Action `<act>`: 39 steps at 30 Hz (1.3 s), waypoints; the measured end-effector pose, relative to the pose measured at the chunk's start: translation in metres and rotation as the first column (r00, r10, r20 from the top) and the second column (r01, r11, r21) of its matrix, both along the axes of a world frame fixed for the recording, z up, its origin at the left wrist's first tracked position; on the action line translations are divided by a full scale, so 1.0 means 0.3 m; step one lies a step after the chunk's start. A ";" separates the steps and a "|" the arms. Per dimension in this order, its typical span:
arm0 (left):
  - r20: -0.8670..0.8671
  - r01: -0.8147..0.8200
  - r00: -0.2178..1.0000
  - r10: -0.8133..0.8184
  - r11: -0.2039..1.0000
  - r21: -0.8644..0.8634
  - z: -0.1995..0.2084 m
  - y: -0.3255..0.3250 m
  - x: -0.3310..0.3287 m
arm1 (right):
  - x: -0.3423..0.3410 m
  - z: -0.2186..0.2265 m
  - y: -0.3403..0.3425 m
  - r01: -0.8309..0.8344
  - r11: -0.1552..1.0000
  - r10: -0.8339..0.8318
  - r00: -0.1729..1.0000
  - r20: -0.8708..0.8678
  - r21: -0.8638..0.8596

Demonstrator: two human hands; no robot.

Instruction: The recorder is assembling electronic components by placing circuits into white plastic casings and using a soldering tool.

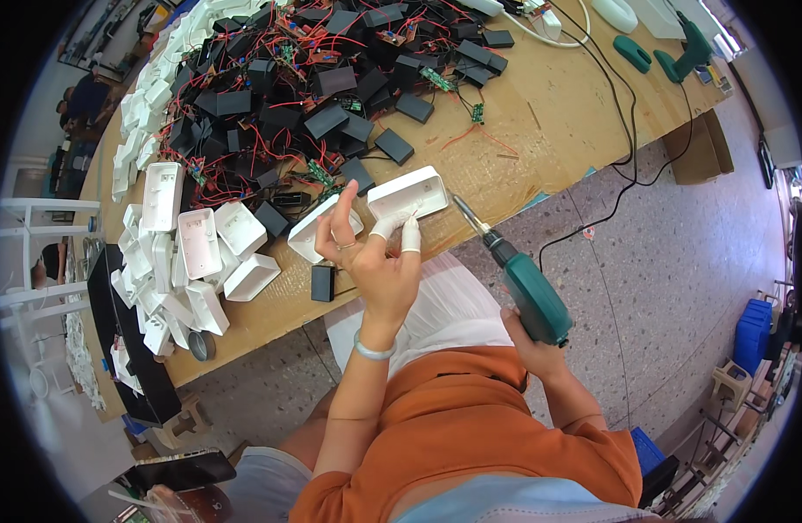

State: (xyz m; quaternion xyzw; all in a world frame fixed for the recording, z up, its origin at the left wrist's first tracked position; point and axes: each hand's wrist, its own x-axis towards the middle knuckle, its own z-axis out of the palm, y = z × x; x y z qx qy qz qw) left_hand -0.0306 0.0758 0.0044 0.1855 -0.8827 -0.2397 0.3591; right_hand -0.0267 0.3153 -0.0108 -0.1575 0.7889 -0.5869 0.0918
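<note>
An open white plastic case [422,193] lies near the table's front edge. My left hand [382,266] reaches over its near side, with white finger covers on thumb and forefinger. Those two fingertips come together at the case's edge, around a tiny thin piece too small to name; the other fingers are raised. In my right hand [527,344] is a green electric screwdriver [533,292], gripped by the handle. Its bit points up and left, apart from the case. Behind my left hand sits another white case [307,237], partly covered.
Black boxes with red wires and green circuit boards form a big heap [322,96] at the back. White cases [179,275] pile up on the left. One black box [322,283] is at the front edge. A second green power tool [686,52] and a black cable [632,131] lie right.
</note>
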 end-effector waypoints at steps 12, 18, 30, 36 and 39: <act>-0.001 0.075 0.997 -0.076 0.989 -0.128 0.006 0.011 -0.072 | 0.001 0.029 -0.013 -0.028 0.998 0.028 1.000 -0.003 0.065; 0.011 0.036 0.999 -0.034 0.973 -0.230 -0.086 -0.011 -0.100 | -0.021 0.016 -0.051 -0.028 0.997 0.028 1.000 0.008 0.066; 0.012 -0.020 1.000 0.024 0.961 -0.275 -0.088 0.005 -0.111 | -0.052 0.021 -0.098 -0.056 0.995 0.060 0.997 -0.048 0.080; 0.017 -0.007 1.000 0.012 0.963 -0.271 -0.087 0.006 -0.109 | -0.055 0.008 -0.106 -0.044 0.998 0.045 0.998 -0.033 0.039; 0.018 -0.009 1.000 0.015 0.962 -0.273 -0.089 0.003 -0.106 | -0.051 -0.002 -0.107 -0.040 0.999 0.040 0.999 -0.019 0.032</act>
